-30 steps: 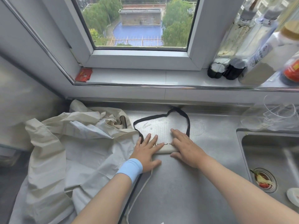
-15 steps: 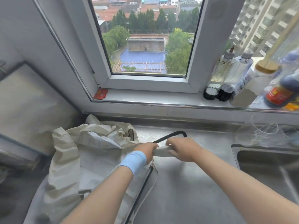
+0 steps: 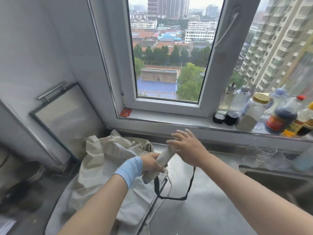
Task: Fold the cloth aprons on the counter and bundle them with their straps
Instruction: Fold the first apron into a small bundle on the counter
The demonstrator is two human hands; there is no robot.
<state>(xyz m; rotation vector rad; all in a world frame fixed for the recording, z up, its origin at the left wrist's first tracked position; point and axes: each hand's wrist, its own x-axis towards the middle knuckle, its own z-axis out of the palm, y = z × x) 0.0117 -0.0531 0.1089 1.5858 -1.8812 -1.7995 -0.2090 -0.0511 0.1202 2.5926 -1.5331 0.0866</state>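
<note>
Well, only my left hand [image 3: 152, 164] squeezes the rolled beige cloth apron [image 3: 166, 157], my right hand [image 3: 188, 147] is spread wide just above it, so it might unroll.

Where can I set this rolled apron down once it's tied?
Bare counter lies between the apron pile and the sink, near you, under the dangling strap. The windowsill is bare between the red packet and the bottles. Crowded: the sill's right end, and the glasses behind the sink.
</note>
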